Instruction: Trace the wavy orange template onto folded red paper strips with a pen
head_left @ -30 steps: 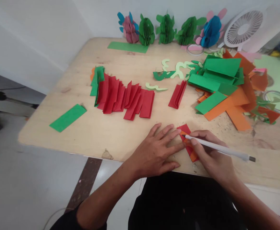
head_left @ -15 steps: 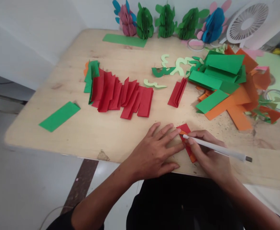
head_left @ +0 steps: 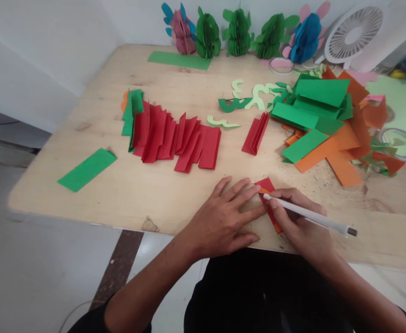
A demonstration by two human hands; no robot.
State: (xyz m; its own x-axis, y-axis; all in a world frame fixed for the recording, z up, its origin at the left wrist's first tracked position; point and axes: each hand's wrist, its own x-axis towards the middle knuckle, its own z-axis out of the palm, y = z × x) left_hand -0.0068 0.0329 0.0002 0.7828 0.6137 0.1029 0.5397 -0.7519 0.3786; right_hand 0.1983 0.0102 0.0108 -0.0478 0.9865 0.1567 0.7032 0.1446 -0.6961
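My left hand lies flat with its fingers spread, fingertips on a red paper strip near the table's front edge. An orange paper piece rests on that strip, partly covered by my fingers. My right hand is closed around a white pen, whose tip touches the paper beside my left fingertips. Folded red papers stand in a row to the left, and one more folded red piece lies beyond my hands.
Green papers and orange papers are heaped at the right. A green strip lies at the left of the wooden table. Paper figures and a white fan stand along the back.
The view has shifted slightly. The pen's rear end sits a little further left and its tip stays near the same spot on the paper. My left hand keeps its place on the strip.
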